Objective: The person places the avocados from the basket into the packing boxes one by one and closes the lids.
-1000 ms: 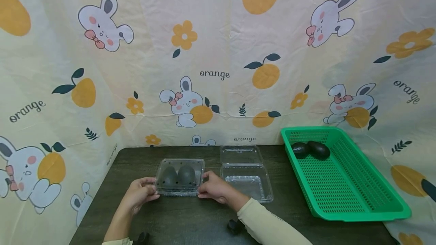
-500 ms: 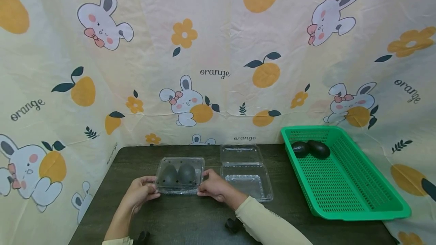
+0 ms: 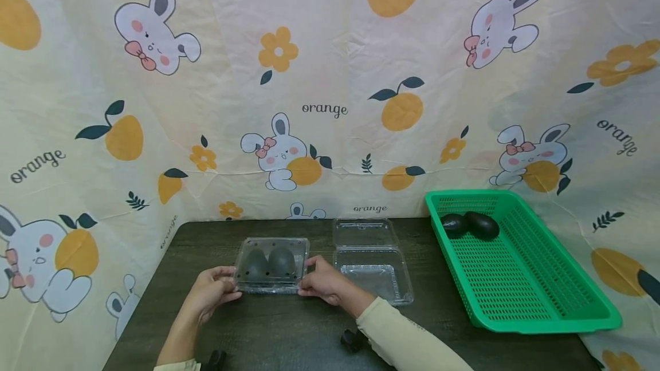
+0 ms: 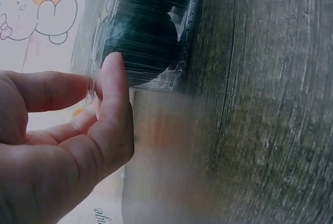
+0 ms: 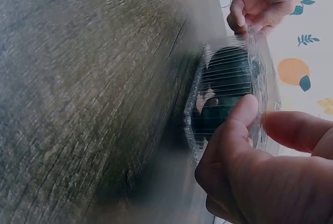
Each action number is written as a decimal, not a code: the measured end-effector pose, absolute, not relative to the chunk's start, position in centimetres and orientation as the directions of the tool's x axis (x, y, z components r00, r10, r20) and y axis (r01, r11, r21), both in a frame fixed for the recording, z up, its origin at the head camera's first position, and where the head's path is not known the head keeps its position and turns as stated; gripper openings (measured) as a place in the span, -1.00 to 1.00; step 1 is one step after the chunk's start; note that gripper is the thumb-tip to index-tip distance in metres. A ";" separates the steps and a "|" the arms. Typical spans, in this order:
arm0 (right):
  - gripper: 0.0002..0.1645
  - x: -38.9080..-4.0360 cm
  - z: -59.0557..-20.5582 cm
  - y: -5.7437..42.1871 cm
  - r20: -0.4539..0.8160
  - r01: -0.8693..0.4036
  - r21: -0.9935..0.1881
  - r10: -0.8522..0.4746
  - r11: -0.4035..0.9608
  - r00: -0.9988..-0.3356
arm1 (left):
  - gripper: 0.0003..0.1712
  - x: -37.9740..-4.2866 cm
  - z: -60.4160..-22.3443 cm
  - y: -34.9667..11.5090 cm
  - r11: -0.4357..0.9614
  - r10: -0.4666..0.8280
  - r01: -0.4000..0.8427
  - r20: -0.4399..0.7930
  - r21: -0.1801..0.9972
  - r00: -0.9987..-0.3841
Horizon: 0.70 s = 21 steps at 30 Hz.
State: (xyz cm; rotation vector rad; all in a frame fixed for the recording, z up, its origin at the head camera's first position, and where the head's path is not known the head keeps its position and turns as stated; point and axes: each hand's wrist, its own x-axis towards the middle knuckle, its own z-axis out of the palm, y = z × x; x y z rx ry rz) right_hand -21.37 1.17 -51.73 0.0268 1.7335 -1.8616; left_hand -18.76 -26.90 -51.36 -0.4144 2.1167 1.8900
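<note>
Right sleeve [image 3: 407, 334]: pale, nearest me in the head view, reaching in over the dark counter [image 3: 289, 339].
Left hand [image 3: 210, 292]: its grip pinches the rim of the box [image 3: 268, 289] at the left end, between thumb and finger.
Right hand [image 3: 326, 284]: its grip pinches the same rim at the right end, also thumb against finger.
Box: clear plastic, between the two hands, its lid [image 3: 269, 262] down over the base. I can't tell from here whether the seam is fully snapped, nor whether the underside touches the counter.
Boxed fruits [image 3: 281, 262]: two, dark and rounded, side by side under the lid.
Lid work: I judge the step to be securing this lid. I'd match both pinches, squeeze rim to rim a little at a time, then check every corner; thin plastic probably flexes and springs up where nobody presses. I'd keep pressure off the middle, above the fruits.
Open box [image 3: 373, 282]: clear too, hinged wide, just beyond the right forearm.
Basket [image 3: 536, 285]: green, to the far right, well apart from both hands.
Loose fruits [image 3: 482, 226]: two, dark, close together towards the basket's far left corner.
Cloth [image 3: 330, 73]: rabbit-and-orange print, hanging behind everything.
</note>
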 end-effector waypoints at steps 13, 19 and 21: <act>-0.25 -21.8 -51.2 1.6 -0.390 0.421 -0.907 -0.420 0.019 -0.819 | -0.41 -18.7 -51.1 -26.6 0.118 -0.055 -0.366 -0.362 0.923 -0.931; -0.20 -21.9 -50.4 2.4 -0.375 0.385 -0.921 -0.412 0.062 -0.831 | -0.45 -18.8 -50.8 -26.7 0.226 -0.062 -0.339 -0.334 0.913 -0.941; -0.17 -21.9 -49.8 2.9 -0.369 0.365 -0.926 -0.419 0.094 -0.829 | -0.46 -18.8 -50.4 -26.7 0.297 -0.078 -0.318 -0.309 0.900 -0.948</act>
